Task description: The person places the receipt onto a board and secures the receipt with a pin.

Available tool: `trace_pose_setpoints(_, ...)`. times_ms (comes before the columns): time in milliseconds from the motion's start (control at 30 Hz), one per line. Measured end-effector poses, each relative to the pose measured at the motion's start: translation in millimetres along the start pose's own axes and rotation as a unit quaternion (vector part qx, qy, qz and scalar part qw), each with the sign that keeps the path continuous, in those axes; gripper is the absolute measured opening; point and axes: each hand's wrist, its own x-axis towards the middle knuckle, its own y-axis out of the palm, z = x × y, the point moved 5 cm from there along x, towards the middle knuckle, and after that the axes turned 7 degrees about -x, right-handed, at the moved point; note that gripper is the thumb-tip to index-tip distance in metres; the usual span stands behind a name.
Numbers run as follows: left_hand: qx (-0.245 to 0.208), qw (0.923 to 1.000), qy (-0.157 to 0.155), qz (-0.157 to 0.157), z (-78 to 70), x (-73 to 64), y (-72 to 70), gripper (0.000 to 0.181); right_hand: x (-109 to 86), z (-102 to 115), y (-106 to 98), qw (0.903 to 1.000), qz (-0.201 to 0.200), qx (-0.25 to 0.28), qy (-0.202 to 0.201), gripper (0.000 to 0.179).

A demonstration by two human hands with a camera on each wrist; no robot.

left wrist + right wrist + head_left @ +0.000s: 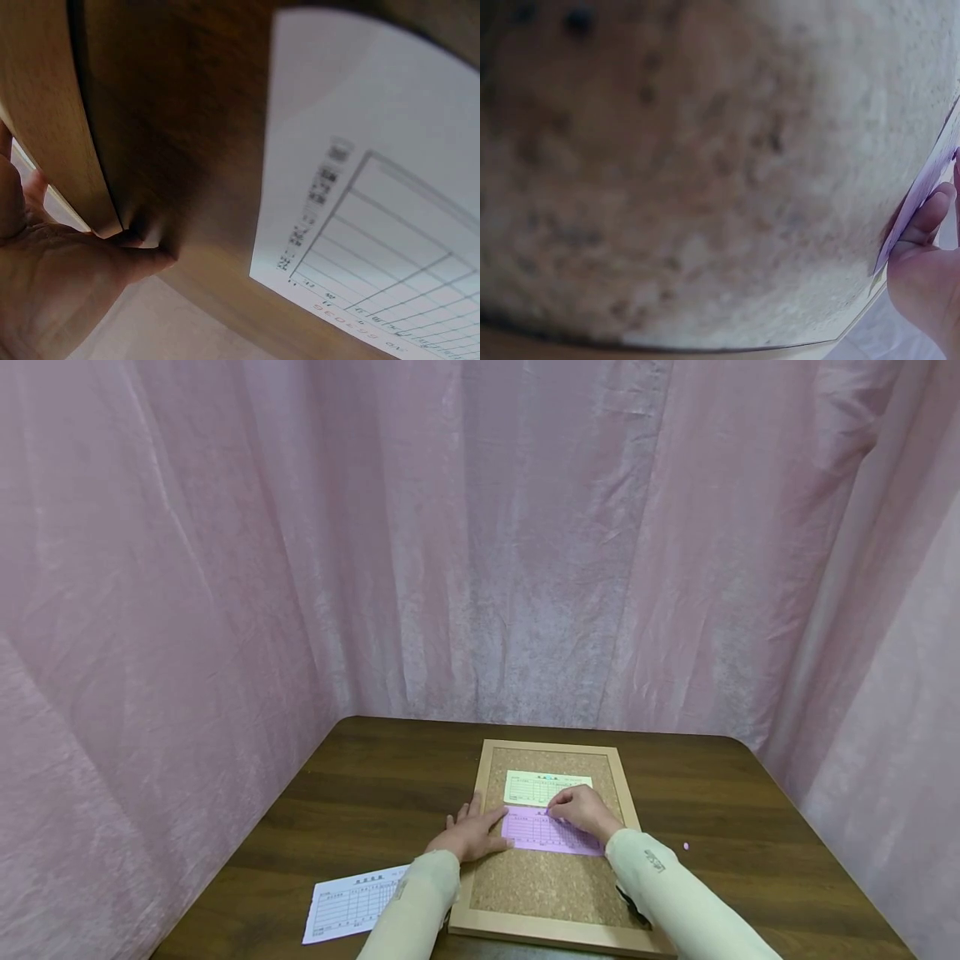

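Observation:
A purple printed slip (551, 832) lies across the middle of a wood-framed cork board (555, 885), just below a pale yellow-green slip (528, 788). My left hand (468, 835) rests spread over the board's left frame, thumb and forefinger pressing the purple slip's left end; in the left wrist view its other fingertips (154, 259) reach down beside the frame. With fingertips together, my right hand (585, 811) pinches a small purple pin at the purple slip's top edge, mostly hidden by the fingers. The right wrist view shows this hand (926, 277) against the purple slip (922, 187).
A white printed form (348, 906) lies on the dark wooden table (375, 777) left of the board, partly under the left sleeve. A tiny pink piece (686, 846) sits on the table to the right. Pink curtains (525, 543) hang behind and at both sides.

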Motion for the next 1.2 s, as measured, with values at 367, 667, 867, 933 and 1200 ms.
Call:
trace_pose_setpoints(367, -0.009, 1.0, -0.001, 0.0, -0.6, -0.2, -0.6, 0.066, 0.0, 0.2, 0.4, 1.0, -0.004, -0.003, -0.006, 0.005)
trace_pose_setpoints(667, -0.005, 1.0, -0.001, 0.0, -1.0, -0.2, -0.9, 0.066, 1.4, -0.8, 1.9, 0.9999, -0.007, -0.008, 0.003, 0.006)
trace_pose_setpoints(867, -0.006, 1.0, -0.004, 0.001, -1.2, -0.7, -1.4, 0.067, 1.9, 1.2, 2.0, 0.9998, -0.007, -0.015, 0.004, 0.007)
trace_pose_setpoints(933, -0.007, 1.0, -0.001, 0.0, -1.6, -0.7, -1.8, 0.067, 1.6, 2.1, 1.4, 0.9998, -0.007, -0.016, 0.007, 0.007)
trace_pose_setpoints(1200, -0.011, 0.9999, -0.003, 0.001, -0.7, -0.5, -1.5, 0.067, 1.7, 1.7, 2.3, 0.9994, -0.007, -0.03, 0.016, 0.007)
